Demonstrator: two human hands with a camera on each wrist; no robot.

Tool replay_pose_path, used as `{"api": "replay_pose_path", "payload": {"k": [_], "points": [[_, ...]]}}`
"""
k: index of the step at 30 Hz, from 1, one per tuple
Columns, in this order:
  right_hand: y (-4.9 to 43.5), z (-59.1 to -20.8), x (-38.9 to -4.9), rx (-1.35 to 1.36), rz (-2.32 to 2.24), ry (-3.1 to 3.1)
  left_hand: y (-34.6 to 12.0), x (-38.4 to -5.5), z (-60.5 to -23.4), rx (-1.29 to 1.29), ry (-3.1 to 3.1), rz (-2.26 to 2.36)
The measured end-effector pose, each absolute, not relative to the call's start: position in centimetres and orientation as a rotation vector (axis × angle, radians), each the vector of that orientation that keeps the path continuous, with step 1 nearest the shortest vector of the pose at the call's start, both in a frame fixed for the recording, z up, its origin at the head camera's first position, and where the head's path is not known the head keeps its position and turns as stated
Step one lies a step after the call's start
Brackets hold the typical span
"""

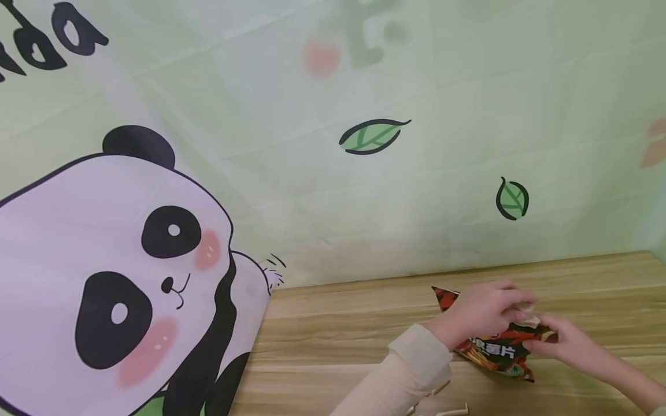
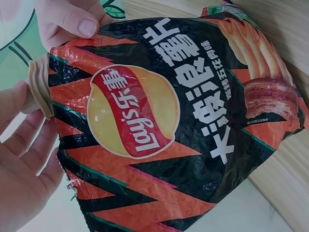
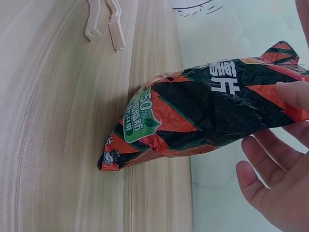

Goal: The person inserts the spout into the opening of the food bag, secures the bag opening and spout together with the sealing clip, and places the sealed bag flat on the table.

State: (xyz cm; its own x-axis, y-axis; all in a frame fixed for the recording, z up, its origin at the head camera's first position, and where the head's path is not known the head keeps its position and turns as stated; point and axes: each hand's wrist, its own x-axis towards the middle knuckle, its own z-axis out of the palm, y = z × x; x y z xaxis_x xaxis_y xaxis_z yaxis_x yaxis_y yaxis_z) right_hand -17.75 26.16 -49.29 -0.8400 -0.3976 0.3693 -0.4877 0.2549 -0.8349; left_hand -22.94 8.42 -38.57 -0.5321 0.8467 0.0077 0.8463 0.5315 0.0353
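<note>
A red-and-black Lay's potato chip bag (image 1: 499, 349) is held tilted above the wooden table, its printed front showing in the left wrist view. My right hand (image 1: 572, 346) pinches the bag near its top edge, thumb on the front and fingers behind. At that same edge my left hand (image 1: 486, 309) pinches a beige plastic piece, which looks like a bag clip (image 2: 39, 87), between thumb and fingers. The clip sits against the bag's top edge; whether it grips the film I cannot tell. In the right wrist view the bag's lower corner (image 3: 110, 162) points toward the table.
Pale plastic clips (image 3: 116, 29) lie on the wooden table (image 1: 333, 346), near the left sleeve (image 1: 400, 370). Behind the table hangs a light green cloth (image 1: 447, 208) printed with a panda (image 1: 171, 312) and leaves.
</note>
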Motion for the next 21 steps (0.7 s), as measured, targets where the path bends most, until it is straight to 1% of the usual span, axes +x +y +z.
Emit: {"api": "replay_pose_path", "payload": {"k": [5, 12, 17, 21], "points": [[26.31, -49.37, -17.68, 0.819, 1.646, -2.454, 8.32, -23.11, -38.99, 1.525, 2.751, 0.002], [26.12, -49.05, -17.55, 0.611, 1.580, -2.600, 8.09, -23.11, -39.26, 1.626, 2.784, -0.036], [25.85, -49.03, -17.21, 0.586, 1.587, -2.503, 7.97, -23.14, -39.36, 1.625, 2.796, -0.032], [25.64, -48.89, -17.02, 0.519, 1.575, -2.479, 7.86, -23.03, -39.50, 1.682, 2.819, -0.051]]}}
